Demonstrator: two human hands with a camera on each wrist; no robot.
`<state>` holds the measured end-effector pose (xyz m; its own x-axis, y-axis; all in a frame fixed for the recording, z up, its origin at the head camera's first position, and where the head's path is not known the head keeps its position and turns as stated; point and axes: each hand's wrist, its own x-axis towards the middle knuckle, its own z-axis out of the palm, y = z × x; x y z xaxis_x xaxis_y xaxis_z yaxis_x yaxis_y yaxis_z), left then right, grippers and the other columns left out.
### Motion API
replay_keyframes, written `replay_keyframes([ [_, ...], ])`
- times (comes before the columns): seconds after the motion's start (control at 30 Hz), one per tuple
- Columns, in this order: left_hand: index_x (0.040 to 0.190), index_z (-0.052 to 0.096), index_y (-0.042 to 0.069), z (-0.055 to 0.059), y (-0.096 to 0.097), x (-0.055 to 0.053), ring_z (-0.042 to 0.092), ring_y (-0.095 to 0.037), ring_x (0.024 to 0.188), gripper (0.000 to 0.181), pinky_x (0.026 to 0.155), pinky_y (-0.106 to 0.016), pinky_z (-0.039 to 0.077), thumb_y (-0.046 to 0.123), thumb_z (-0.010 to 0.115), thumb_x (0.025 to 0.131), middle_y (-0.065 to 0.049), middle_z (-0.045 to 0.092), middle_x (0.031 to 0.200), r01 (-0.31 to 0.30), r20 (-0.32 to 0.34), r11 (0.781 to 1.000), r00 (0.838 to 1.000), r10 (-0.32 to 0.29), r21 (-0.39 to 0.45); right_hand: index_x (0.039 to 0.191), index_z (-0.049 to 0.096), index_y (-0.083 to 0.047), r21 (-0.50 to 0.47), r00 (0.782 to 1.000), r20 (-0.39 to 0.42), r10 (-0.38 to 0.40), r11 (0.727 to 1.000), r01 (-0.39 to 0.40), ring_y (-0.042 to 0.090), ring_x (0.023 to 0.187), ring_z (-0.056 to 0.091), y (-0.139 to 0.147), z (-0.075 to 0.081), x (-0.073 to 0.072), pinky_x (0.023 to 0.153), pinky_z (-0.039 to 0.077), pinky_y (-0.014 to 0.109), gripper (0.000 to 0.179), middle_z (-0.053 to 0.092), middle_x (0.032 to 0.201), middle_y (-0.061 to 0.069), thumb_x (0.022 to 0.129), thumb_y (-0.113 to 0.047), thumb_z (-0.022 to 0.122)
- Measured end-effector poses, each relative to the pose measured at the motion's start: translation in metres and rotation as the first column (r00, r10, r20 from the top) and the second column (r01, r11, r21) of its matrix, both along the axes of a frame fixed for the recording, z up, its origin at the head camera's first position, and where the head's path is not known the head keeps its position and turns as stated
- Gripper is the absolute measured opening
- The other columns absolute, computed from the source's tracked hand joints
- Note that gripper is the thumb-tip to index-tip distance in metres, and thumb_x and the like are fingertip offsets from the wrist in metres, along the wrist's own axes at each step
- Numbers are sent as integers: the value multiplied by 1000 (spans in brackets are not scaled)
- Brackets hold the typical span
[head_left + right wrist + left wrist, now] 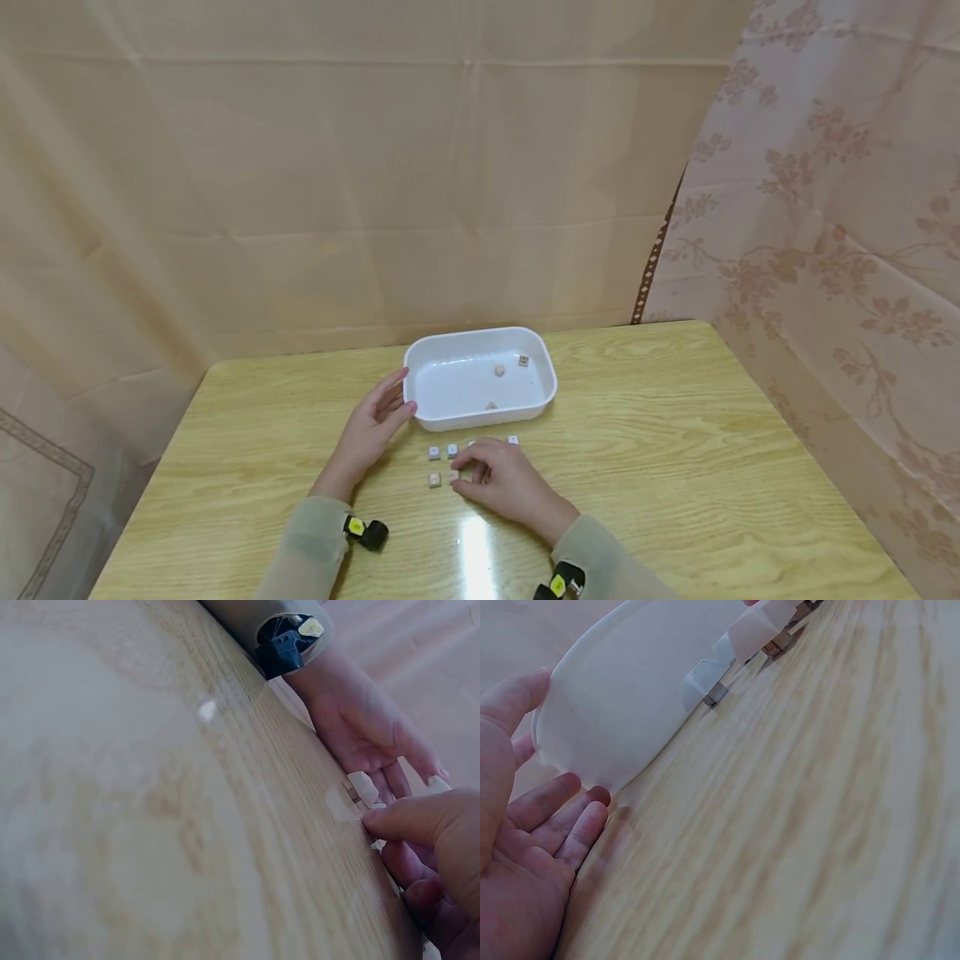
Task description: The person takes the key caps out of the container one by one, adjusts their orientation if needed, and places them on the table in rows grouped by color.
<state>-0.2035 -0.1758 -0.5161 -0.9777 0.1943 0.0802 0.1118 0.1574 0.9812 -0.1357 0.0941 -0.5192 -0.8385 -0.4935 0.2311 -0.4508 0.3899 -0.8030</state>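
My right hand (pixel 502 479) pinches a small pale keycap (pixel 453 477) between thumb and index finger, low over the table in the second row. In the right wrist view the thumb (pixel 405 821) partly covers it. Left of it sits another keycap (pixel 435 480). Behind is a row of white keycaps (pixel 434 452), partly hidden by the right hand. My left hand (pixel 372 429) touches the left end of a white plastic tray (pixel 480 417), thumb and fingers spread about its corner. In the left wrist view the relaxed fingers (pixel 585 829) lie against the tray wall.
Inside the tray lie a few loose pieces: a round beige one (pixel 499 370), a brownish one (pixel 523 361) and one near the front wall (pixel 491 406). The wood-grain table (pixel 675 467) ends at a beige curtain (pixel 337 167) behind and a floral cloth (pixel 840 250) to the right.
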Motion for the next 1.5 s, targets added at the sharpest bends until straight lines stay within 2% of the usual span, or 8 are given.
replay_keyframes([
  [0.2,165,48,11,1,-1,0,53,-42,148,63,109,-16,49,14,74,107,-25,51,163,-3,3,1000,1000,3,-10,111,80,-13,4,1000,10,-5,1000,5,-4,74,61,-1,1,-1,66,58,19,22,74,100,-3,92,-15,91],
  [0.37,165,48,10,1,-1,0,53,-43,148,63,109,-16,50,12,74,107,-25,51,163,-1,-1,1000,1000,1,-1,111,80,-12,-31,994,111,-18,999,22,1,67,64,2,4,-3,61,59,22,26,73,86,-7,89,-18,93],
  [0.5,164,48,8,1,1,0,54,-44,147,64,109,-17,51,9,74,106,-26,52,162,1,-8,1000,1000,-1,14,109,81,-10,-70,985,168,-41,996,53,5,65,65,10,17,-7,57,58,23,24,72,79,-9,90,-19,93],
  [0.77,165,49,11,3,1,-1,53,-41,149,64,111,-19,50,12,74,106,-24,52,162,-3,16,1000,1000,3,2,105,79,-13,-134,974,132,-184,970,201,12,73,66,29,52,-28,63,57,24,13,74,87,-3,96,-18,87],
  [0.93,164,50,14,2,0,1,53,-38,149,63,113,-21,49,15,75,107,-21,53,163,-9,24,1000,1000,9,-10,107,79,-12,-62,974,59,-220,973,223,12,75,67,39,67,-51,67,59,26,14,74,89,-4,97,-19,86],
  [1.17,165,49,15,3,-1,1,53,-38,149,64,113,-21,49,18,75,107,-21,51,164,-1,30,1000,1000,1,-6,119,76,-1,83,989,-43,-142,986,146,20,95,72,49,82,-99,81,61,34,29,76,115,13,96,-14,86],
  [1.3,165,49,15,1,-3,-1,53,-38,149,64,114,-22,49,18,75,107,-23,51,164,0,34,1000,999,0,-1,128,73,3,114,989,-27,-146,982,148,31,111,72,50,80,-121,92,63,42,37,74,126,21,97,-13,86],
  [1.5,164,50,15,-1,-5,-4,53,-39,149,63,112,-20,49,17,75,106,-22,52,164,2,27,1000,1000,-3,5,138,68,3,105,978,52,-202,975,196,39,126,65,48,73,-139,107,59,52,48,69,136,22,96,-12,86],
])
